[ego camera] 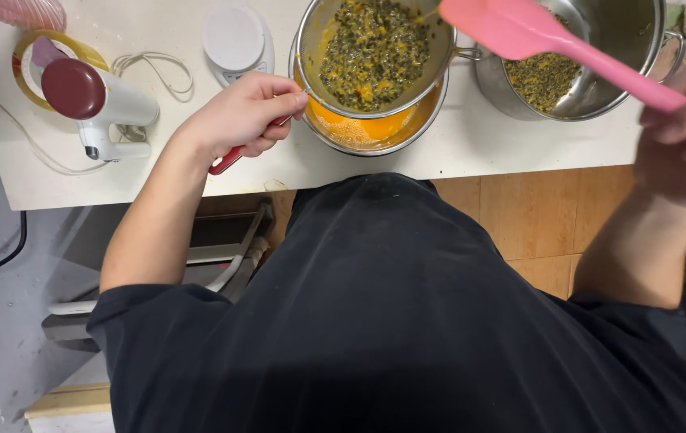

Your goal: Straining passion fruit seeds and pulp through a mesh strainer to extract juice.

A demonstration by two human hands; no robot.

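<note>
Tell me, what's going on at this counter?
A person at a white counter grips the red handle of a metal sieve with the left hand. The sieve, full of seedy yellow pulp, sits over a bowl holding orange juice. The right hand holds a pink spatula raised above a steel pot with more pulp.

At far left on the desk [455, 156] we see a white hand mixer [94, 108] with its cord [155, 72]; a round white scale [233, 38] just right of it.
</note>
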